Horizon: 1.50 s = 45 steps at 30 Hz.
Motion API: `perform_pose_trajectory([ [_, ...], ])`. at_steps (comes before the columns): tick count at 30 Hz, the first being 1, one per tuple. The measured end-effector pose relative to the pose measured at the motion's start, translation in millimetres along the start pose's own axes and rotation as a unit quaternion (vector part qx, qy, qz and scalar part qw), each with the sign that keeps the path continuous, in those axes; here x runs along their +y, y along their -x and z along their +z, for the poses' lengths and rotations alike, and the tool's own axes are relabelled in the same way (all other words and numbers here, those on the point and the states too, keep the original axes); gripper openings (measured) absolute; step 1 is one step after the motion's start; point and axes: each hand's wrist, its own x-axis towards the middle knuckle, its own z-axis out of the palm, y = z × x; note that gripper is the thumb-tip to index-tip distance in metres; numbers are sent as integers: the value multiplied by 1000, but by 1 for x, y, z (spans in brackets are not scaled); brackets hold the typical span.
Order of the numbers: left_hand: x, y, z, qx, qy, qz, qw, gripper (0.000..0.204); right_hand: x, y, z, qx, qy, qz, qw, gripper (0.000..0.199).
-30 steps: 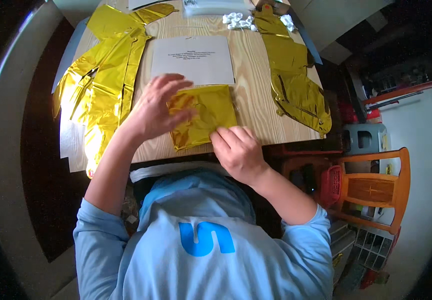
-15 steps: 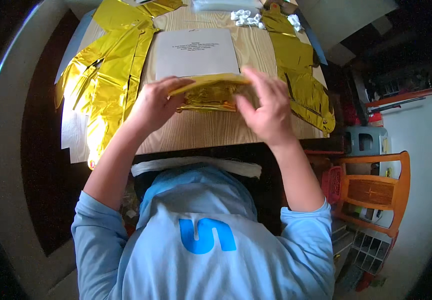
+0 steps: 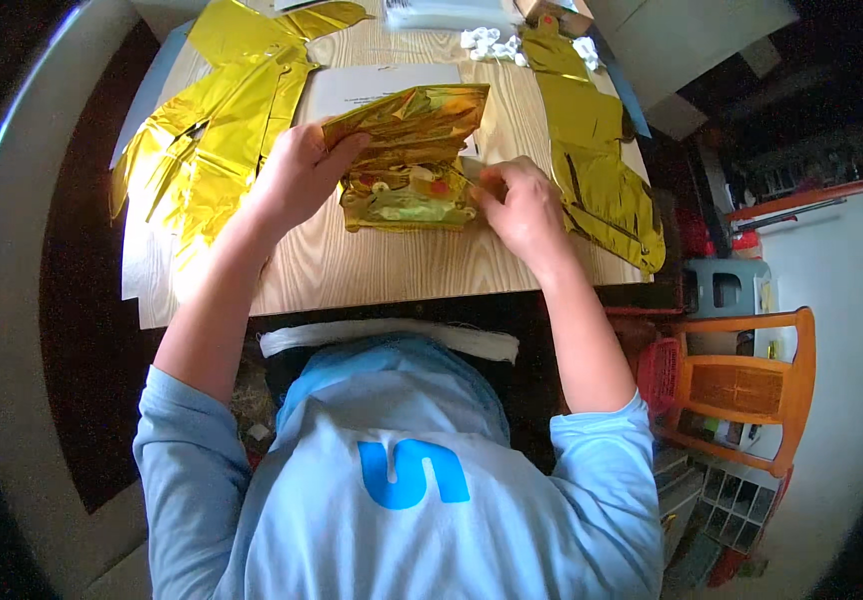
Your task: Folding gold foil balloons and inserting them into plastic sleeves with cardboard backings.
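Note:
A folded gold foil balloon (image 3: 407,130) stands half opened over the middle of the table, its upper flap raised and its lower part resting near the wood. My left hand (image 3: 302,178) grips the flap's left edge, thumb in front and fingers behind. At the lower right corner of the foil, my right hand (image 3: 524,205) has its thumb and forefinger closed on the edge. Behind the raised flap lies a white printed card (image 3: 347,88), partly covered by it.
Flat gold foil balloons (image 3: 222,140) lie at the left, and more foil (image 3: 592,145) runs down the right side. White bundles (image 3: 492,46), clear plastic bags (image 3: 447,14) and a cardboard box (image 3: 564,14) sit at the far edge. A wooden chair (image 3: 742,385) stands at right.
The foil's upper flap has swung up and away, showing its creased inside and covering more of the card. My right hand has moved lower, to the foil's lower right edge.

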Motion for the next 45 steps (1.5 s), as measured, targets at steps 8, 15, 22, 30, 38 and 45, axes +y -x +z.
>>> perform_pose_trajectory([
  [8, 10, 1, -3, 12, 16, -9, 1000, 29, -9, -16, -2, -85, 30, -71, 993, 13],
  [15, 0, 1, -4, 18, 7, -18, 1000, 31, -40, -19, -20, -43, -140, -171, 974, 8],
  [22, -7, -2, 0, 29, -27, 31, 999, 36, -53, -19, 16, -51, -90, -191, 976, 12],
  [30, -6, -2, -2, -55, -36, -49, 997, 31, -32, -5, 23, 74, 76, -241, 965, 20],
  [38, 2, 10, -1, 5, -4, 26, 1000, 38, -51, 52, -34, -116, -7, -234, 965, 56],
  [45, 18, 24, -9, -32, -5, -19, 999, 37, -44, 81, 8, -37, 2, -314, 949, 42],
])
